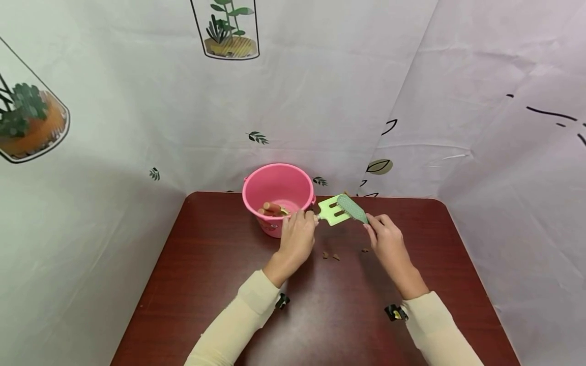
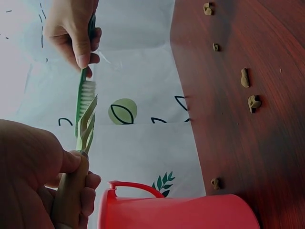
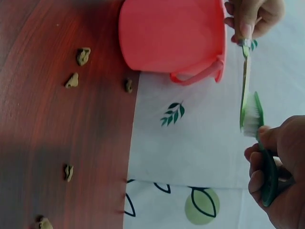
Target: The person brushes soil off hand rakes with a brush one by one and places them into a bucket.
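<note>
In the head view my left hand (image 1: 297, 235) grips the wooden handle (image 2: 71, 193) of a small light-green garden fork (image 1: 330, 210) with a slotted head. My right hand (image 1: 387, 243) holds a green scrubbing brush (image 1: 352, 208) by its handle, fingers curled round it. The brush's white bristles (image 3: 251, 116) press against the fork's head, as both wrist views show. Both tools are held up above the table, just right of a pink bucket (image 1: 277, 173). Wooden-handled tools (image 1: 273, 207) lie inside the bucket; their heads are mostly hidden.
Several small brown clumps (image 1: 336, 257) lie scattered on the dark red wooden table (image 1: 206, 284), in front of the bucket and to its right. A white cloth backdrop (image 1: 320, 101) with plant prints rises behind the table and along its sides.
</note>
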`<state>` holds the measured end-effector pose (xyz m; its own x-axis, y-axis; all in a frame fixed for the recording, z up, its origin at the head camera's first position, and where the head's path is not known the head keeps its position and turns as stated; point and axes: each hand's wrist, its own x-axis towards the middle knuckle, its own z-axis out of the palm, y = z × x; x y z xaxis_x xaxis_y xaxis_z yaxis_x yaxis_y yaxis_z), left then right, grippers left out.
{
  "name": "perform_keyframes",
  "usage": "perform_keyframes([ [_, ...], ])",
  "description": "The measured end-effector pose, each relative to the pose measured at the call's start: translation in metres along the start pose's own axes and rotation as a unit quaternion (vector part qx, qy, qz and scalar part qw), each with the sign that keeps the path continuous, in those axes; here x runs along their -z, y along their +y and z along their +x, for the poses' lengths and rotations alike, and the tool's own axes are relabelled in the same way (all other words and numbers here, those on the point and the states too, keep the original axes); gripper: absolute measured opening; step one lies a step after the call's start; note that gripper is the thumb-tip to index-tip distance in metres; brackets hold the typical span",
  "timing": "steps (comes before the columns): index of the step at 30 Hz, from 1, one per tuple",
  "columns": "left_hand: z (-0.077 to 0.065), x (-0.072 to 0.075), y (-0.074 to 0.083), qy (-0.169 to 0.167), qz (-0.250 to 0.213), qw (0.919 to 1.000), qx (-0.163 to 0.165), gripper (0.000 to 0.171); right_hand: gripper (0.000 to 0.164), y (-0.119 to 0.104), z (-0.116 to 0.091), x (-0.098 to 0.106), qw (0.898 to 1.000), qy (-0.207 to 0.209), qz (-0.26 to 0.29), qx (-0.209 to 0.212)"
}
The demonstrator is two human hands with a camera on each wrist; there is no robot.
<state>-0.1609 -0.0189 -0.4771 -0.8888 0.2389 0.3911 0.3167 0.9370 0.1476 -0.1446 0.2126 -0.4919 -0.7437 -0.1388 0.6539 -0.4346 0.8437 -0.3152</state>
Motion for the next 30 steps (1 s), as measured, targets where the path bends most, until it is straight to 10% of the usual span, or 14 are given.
perform_keyframes([
  [19,-0.003,0.003,-0.001,-0.002,-0.012,0.9999,-0.011,0.015,0.028,0.019,-0.004,0.012,0.998,-0.013,-0.026,-0.050],
  [30,-0.001,-0.001,0.000,-0.009,-0.010,0.9999,-0.009,0.017,0.029,0.002,0.003,0.010,1.000,-0.009,0.010,0.005],
])
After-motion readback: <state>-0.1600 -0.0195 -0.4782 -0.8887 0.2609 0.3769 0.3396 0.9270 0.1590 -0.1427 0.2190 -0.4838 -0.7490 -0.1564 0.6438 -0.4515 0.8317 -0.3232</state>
